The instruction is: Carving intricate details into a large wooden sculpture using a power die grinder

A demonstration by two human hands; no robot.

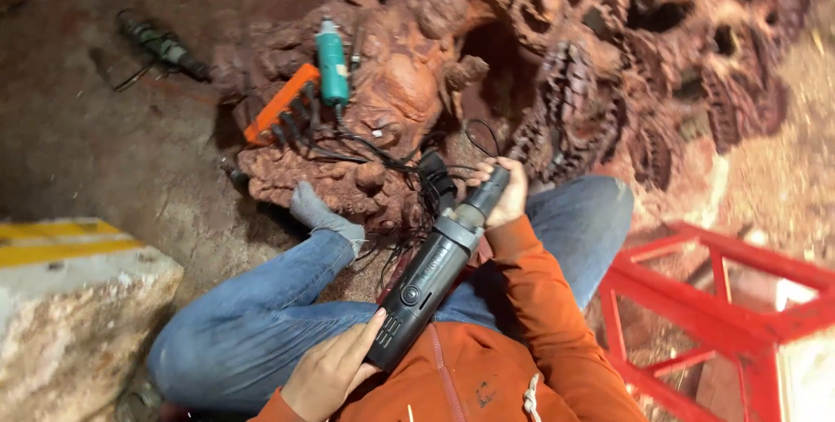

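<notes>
— How were you holding it?

— My left hand point(326, 374) cupped the rear end of the black die grinder point(432, 272), fingers wrapped loosely beneath it, close to my chest. My right hand point(503, 193) gripped its slim nose, fingers closed round it, arm bent in its orange sleeve.

— And where did the tool lie?

— Slanted across my lap above my jeans, its nose towards the reddish wood carving point(391, 100), where a teal grinder point(331, 61) and an orange bit holder point(280, 104) rested.

Woodcarving workshop: huge carved root sculpture point(557, 65), power tools point(331, 61), dusty floor point(78, 126).
</notes>
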